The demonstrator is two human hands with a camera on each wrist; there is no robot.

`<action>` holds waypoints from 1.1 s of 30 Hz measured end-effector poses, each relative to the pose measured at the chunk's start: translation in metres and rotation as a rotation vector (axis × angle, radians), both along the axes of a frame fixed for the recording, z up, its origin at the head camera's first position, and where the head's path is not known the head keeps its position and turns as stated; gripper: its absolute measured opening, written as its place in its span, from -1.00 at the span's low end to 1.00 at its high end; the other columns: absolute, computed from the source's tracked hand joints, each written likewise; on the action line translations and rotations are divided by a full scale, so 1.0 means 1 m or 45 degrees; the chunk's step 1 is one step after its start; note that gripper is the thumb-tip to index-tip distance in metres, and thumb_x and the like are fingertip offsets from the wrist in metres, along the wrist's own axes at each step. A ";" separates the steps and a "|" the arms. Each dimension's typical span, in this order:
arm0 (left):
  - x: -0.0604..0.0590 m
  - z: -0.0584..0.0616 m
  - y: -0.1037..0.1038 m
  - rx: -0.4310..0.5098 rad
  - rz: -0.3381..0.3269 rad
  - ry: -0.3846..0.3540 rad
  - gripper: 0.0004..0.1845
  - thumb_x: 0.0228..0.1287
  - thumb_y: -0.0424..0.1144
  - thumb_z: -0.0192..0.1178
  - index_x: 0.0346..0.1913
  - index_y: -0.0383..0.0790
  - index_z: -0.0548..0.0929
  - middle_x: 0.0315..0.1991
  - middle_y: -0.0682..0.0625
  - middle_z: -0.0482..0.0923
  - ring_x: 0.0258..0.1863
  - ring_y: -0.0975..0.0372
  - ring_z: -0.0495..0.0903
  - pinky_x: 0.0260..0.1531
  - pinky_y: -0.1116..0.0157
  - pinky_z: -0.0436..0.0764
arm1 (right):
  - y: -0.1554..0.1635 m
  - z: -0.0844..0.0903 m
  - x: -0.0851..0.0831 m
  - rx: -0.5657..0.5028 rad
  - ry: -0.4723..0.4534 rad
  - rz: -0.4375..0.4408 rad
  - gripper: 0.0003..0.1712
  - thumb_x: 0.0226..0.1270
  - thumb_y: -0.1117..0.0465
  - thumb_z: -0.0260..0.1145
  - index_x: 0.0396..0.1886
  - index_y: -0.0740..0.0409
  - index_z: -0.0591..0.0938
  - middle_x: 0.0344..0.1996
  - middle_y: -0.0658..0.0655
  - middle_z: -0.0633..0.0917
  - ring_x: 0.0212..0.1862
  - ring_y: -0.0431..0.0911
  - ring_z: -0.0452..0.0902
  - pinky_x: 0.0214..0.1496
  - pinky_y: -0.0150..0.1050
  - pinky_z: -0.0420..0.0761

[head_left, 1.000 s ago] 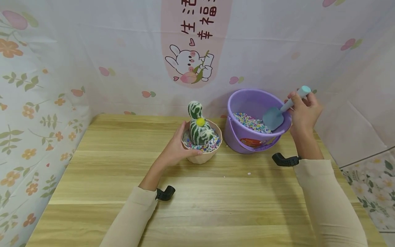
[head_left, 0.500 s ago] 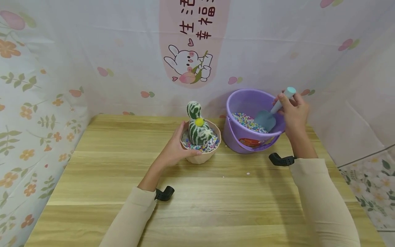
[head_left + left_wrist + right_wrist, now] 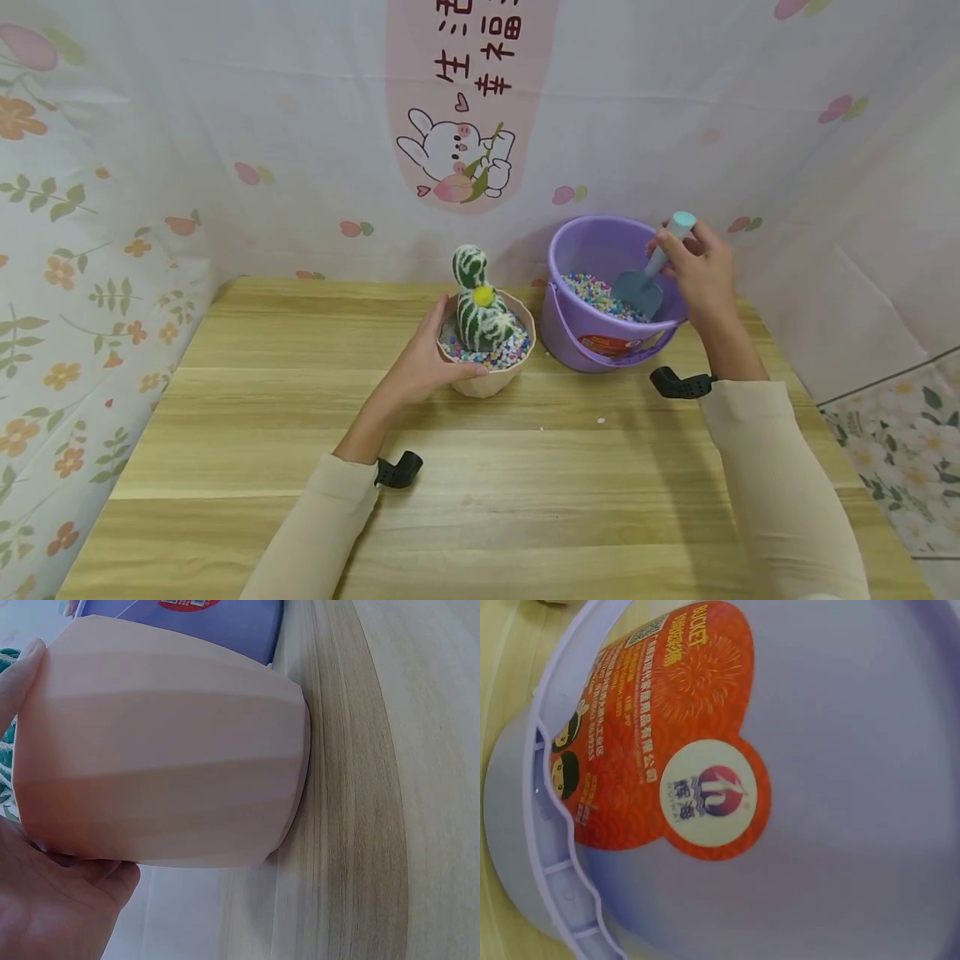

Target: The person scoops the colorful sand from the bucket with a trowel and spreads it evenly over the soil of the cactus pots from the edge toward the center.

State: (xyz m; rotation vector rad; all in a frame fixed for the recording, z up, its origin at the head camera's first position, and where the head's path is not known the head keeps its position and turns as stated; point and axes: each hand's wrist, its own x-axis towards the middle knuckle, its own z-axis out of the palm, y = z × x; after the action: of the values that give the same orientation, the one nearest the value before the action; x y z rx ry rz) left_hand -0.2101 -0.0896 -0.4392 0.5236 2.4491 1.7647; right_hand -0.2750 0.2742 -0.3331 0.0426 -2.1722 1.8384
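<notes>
**Hands at the pot and the bucket**

Sleeves, cream-coloured, come in from the near edge of the wooden table [image 3: 480, 517], each with a small black camera mount at the wrist. A few stray pebbles lie on the bare wood between the arms.

The left hand [image 3: 420, 367] wraps round the side of the pink pot [image 3: 487, 379], thumb near the rim and fingers curled about the wall; the grip looks meant to steady the pot where it stands. The left wrist view shows the same: faceted pink wall filling the frame, palm and thumb pressed to it, base flat on the table. Inside the pot stands a green-and-white striped cactus [image 3: 480, 312] with a yellow tuft, upright, bedded in coloured pebbles [image 3: 495, 354] nearly up to the rim.

Just beside the pot, to the right and almost touching it, sits the purple bucket [image 3: 600, 346], its handle folded down at the front and an orange label on its wall. The right hand [image 3: 697, 271] hangs over the bucket's far rim, fingers clasped round the pale handle of the blue trowel [image 3: 641, 287]. The blade points down into the bucket, resting on or in the heap of gravel [image 3: 596, 293] there; I judge the steep angle suits digging in.

Behind it all hangs a floral sheet with a pink rabbit banner [image 3: 468, 100].
</notes>
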 end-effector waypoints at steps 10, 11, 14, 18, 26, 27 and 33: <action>0.000 0.003 0.002 0.016 -0.012 0.002 0.27 -0.07 -0.05 0.55 0.56 -0.11 -0.15 0.51 0.07 0.05 0.47 0.21 0.05 0.45 0.09 0.04 | 0.004 0.000 0.000 -0.043 -0.022 0.084 -0.68 0.28 0.05 0.36 -0.05 0.10 0.63 -0.38 0.01 0.74 -0.23 -0.15 0.68 -0.24 -0.42 0.66; 0.000 0.004 0.002 0.014 -0.012 -0.001 0.27 -0.07 -0.04 0.54 0.56 -0.11 -0.15 0.51 0.07 0.04 0.47 0.21 0.04 0.45 0.09 0.04 | 0.004 0.000 0.000 -0.051 -0.022 0.087 -0.67 0.27 0.04 0.37 -0.05 0.10 0.63 -0.38 0.01 0.74 -0.23 -0.16 0.69 -0.24 -0.42 0.66; 0.000 0.004 0.002 0.005 -0.009 -0.012 0.28 -0.06 -0.03 0.54 0.57 -0.11 -0.17 0.52 0.07 0.02 0.48 0.21 0.02 0.46 0.09 0.03 | 0.004 0.001 0.001 -0.095 -0.020 0.091 -0.65 0.26 0.04 0.38 -0.05 0.15 0.63 -0.40 0.02 0.74 -0.27 -0.15 0.71 -0.28 -0.39 0.67; 0.001 0.003 0.001 -0.006 0.000 -0.024 0.29 -0.06 -0.03 0.54 0.57 -0.12 -0.19 0.53 0.05 -0.02 0.49 0.20 -0.01 0.46 0.07 0.01 | 0.003 0.002 0.000 -0.144 -0.034 0.091 -0.62 0.26 0.04 0.38 -0.06 0.20 0.61 -0.44 0.03 0.74 -0.36 -0.16 0.73 -0.35 -0.37 0.68; 0.001 0.003 0.001 -0.016 0.002 -0.024 0.30 -0.05 -0.03 0.54 0.57 -0.14 -0.20 0.54 0.03 -0.05 0.50 0.19 -0.03 0.46 0.07 0.01 | 0.006 0.004 -0.003 -0.217 -0.128 0.086 -0.68 0.30 0.07 0.35 -0.11 0.17 0.56 -0.48 0.04 0.75 -0.43 -0.13 0.73 -0.45 -0.32 0.67; 0.001 0.003 0.001 -0.015 0.003 -0.023 0.30 -0.06 -0.02 0.54 0.57 -0.14 -0.20 0.54 0.04 -0.05 0.50 0.19 -0.04 0.46 0.07 0.00 | 0.007 0.005 -0.003 -0.216 -0.137 0.083 -0.70 0.30 0.07 0.35 -0.12 0.16 0.55 -0.48 0.04 0.75 -0.43 -0.12 0.73 -0.46 -0.31 0.67; 0.002 0.004 0.001 -0.002 0.004 -0.015 0.31 -0.07 -0.02 0.55 0.57 -0.15 -0.20 0.54 0.05 -0.03 0.50 0.20 -0.04 0.47 0.08 -0.02 | 0.008 0.005 -0.004 -0.197 -0.159 0.067 -0.72 0.35 0.08 0.30 -0.12 0.16 0.52 -0.49 0.06 0.73 -0.44 -0.11 0.74 -0.48 -0.30 0.67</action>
State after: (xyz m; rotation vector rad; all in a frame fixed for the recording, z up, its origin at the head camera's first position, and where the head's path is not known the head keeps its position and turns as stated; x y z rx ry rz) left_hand -0.2085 -0.0888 -0.4354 0.5087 2.4448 1.7617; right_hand -0.2794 0.2820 -0.3282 -0.0500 -2.1198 2.0849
